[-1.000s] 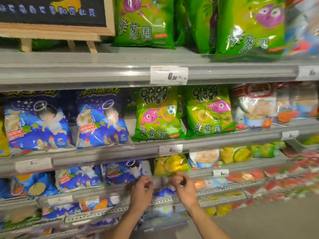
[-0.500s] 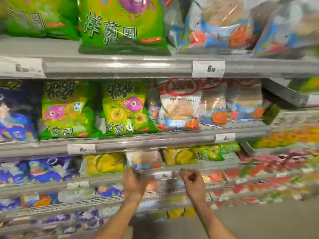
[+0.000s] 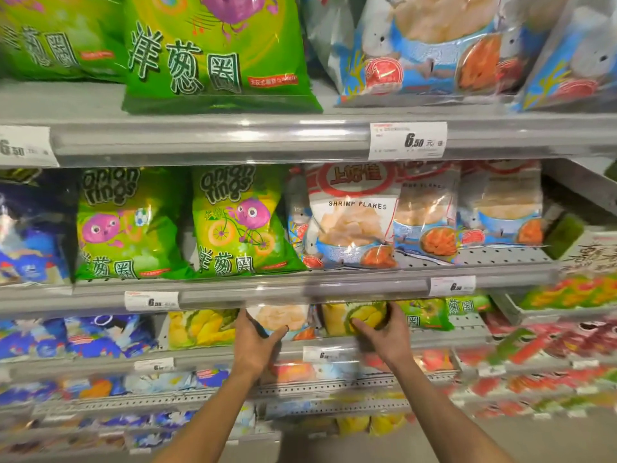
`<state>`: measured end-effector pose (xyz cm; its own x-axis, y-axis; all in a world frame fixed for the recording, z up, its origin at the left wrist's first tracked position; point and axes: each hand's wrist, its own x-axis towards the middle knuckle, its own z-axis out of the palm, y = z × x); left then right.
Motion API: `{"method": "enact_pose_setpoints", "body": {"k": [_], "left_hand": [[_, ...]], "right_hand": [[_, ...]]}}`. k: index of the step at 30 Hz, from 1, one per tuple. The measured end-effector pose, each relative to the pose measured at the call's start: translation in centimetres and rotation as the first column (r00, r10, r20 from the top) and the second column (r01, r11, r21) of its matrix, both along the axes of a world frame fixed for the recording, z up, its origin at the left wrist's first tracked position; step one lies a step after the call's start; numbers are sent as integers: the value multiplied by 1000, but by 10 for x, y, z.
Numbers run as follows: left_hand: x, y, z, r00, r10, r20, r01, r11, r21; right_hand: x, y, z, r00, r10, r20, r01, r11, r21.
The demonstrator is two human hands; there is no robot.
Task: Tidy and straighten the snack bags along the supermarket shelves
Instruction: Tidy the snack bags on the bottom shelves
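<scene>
Both hands grip bags at the front edge of the third shelf (image 3: 444,339), the left hand (image 3: 255,342) on the shrimp-flake bag (image 3: 283,317), the right hand (image 3: 387,332) on the yellow bag (image 3: 344,317); straightening these looks underway, next squaring them upright.

Grey metal shelves (image 3: 207,142) run in tiers across the view, their front rails glossy under overhead light. White price tags (image 3: 408,141) sit in the rails. A grey floor (image 3: 541,439) shows at lower right.
</scene>
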<state>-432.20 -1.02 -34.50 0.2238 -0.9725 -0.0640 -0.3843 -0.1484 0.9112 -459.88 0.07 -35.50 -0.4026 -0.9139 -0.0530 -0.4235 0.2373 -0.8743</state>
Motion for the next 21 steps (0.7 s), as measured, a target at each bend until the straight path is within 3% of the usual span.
{"method": "enact_pose_setpoints", "body": {"k": [6, 12, 21], "left_hand": [[10, -24, -13, 997, -73, -29, 75, 994, 84], [9, -30, -19, 984, -50, -168, 65, 994, 89], [8, -32, -12, 980, -4, -201, 31, 991, 131]], "right_hand": [[-10, -19, -6, 997, 73, 23, -74, 996, 42], [-23, -35, -16, 991, 133, 27, -135, 985, 105], [-20, -29, -11, 993, 98, 61, -98, 995, -11]]}}
